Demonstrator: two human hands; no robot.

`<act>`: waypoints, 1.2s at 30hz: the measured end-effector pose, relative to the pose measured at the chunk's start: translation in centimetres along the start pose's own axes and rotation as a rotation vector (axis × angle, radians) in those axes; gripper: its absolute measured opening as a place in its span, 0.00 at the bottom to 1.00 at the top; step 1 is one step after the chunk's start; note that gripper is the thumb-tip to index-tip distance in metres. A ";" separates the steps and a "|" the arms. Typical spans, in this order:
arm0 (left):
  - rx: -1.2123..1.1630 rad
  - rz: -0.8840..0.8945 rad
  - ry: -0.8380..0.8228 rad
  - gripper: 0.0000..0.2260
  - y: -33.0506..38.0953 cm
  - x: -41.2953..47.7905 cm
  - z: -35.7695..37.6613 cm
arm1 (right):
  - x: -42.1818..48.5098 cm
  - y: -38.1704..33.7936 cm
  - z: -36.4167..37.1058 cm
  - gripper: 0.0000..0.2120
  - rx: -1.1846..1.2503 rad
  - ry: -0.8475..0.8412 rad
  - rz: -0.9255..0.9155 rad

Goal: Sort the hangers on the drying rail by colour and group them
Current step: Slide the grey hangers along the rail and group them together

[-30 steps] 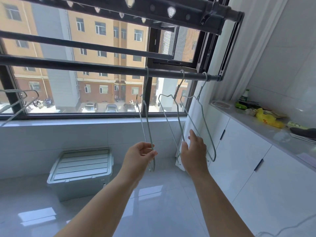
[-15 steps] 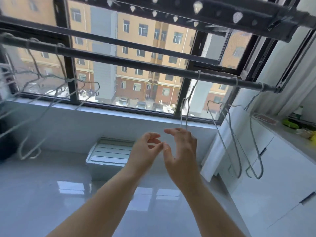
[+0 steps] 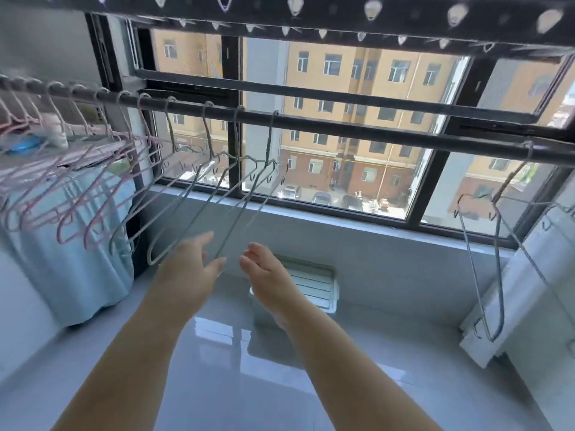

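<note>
A dark drying rail [image 3: 342, 127] crosses in front of the window. Several pink hangers [image 3: 77, 209] hang bunched at its left end. Beside them, several grey hangers [image 3: 199, 197] hang swung out towards me. Far to the right, a separate grey hanger [image 3: 497, 275] hangs near the rail's end. My left hand [image 3: 189, 269] is just under the bottom bars of the middle grey hangers, with its fingers stretched out. One bar's corner lies between its forefinger and thumb, ungripped. My right hand [image 3: 264, 269] hovers beside it with relaxed fingers and holds nothing.
A light blue cover [image 3: 62, 259] drapes over an appliance at the left. A lidded storage box [image 3: 314, 281] sits on the glossy floor under the window. A white cabinet [image 3: 529, 290] stands at the right. An overhead rack with clips [image 3: 311, 14] runs above.
The view has swung left along the rail, and both hands have moved from the right-end hangers to the middle grey group. The pink hangers have come into view.
</note>
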State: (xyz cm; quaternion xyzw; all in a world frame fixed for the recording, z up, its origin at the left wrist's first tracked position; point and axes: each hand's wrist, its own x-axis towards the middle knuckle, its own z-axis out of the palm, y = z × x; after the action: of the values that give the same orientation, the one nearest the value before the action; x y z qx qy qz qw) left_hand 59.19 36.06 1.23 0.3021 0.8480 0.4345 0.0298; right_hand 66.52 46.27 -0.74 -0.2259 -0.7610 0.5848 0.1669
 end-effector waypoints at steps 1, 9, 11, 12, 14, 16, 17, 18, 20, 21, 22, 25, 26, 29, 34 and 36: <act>-0.026 -0.029 -0.068 0.23 -0.9 0.1 0.0 | 0.5 -0.3 0.9 0.21 0.057 -0.003 0.029; -0.179 0.031 -0.111 0.11 -4.4 0.2 1.3 | 2.5 -1.0 4.2 0.13 0.397 0.122 0.036; -0.226 0.094 -0.098 0.09 -3.5 0.0 2.1 | 1.7 -1.0 3.2 0.09 0.473 0.162 0.007; -0.251 0.118 -0.079 0.10 -3.1 -0.2 2.3 | 1.3 -1.0 2.9 0.09 0.490 0.165 -0.004; -0.305 0.166 -0.083 0.12 -1.5 -0.6 3.2 | 0.2 -0.8 1.3 0.09 0.477 0.226 -0.033; -0.363 0.195 -0.126 0.15 0.2 -1.0 4.6 | -1.1 -0.6 -0.8 0.10 0.440 0.325 -0.063; -0.397 0.211 -0.159 0.16 1.1 -1.4 5.4 | -1.7 -0.3 -2.1 0.10 0.415 0.376 -0.073; -0.420 0.233 -0.183 0.17 2.2 -1.8 6.3 | -2.3 -0.1 -3.3 0.11 0.391 0.420 -0.080; -0.436 0.284 -0.216 0.16 4.2 -2.7 8.1 | -3.8 0.2 -5.7 0.11 0.331 0.502 -0.081; -0.440 0.308 -0.234 0.15 5.1 -3.1 9.0 | -4.5 0.2 -6.9 0.12 0.303 0.543 -0.073; -0.444 0.330 -0.254 0.14 6.1 -3.5 9.8 | -5.3 0.3 -8.1 0.12 0.281 0.582 -0.064; -0.463 0.377 -0.314 0.11 8.7 -4.8 11.9 | -7.4 0.5 -11.3 0.11 0.242 0.660 -0.044; -0.468 0.385 -0.333 0.10 9.4 -5.3 12.4 | -8.0 0.5 -12.3 0.10 0.235 0.668 -0.034; -0.479 0.403 -0.374 0.06 10.9 -6.3 14.0 | -9.6 0.7 -14.3 0.10 0.225 0.656 -0.007; -0.461 0.429 -0.377 0.03 11.7 -7.3 15.5 | -10.6 1.3 -15.8 0.10 0.231 0.673 0.026; -0.451 0.425 -0.371 0.03 11.7 -7.5 15.8 | -10.7 1.7 -16.0 0.10 0.232 0.673 0.042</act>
State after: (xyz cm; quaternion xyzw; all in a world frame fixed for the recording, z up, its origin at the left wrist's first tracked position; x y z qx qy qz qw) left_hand 75.93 48.54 -1.29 0.5311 0.6292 0.5449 0.1584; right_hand 84.07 53.93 1.89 -0.4008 -0.5874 0.5633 0.4207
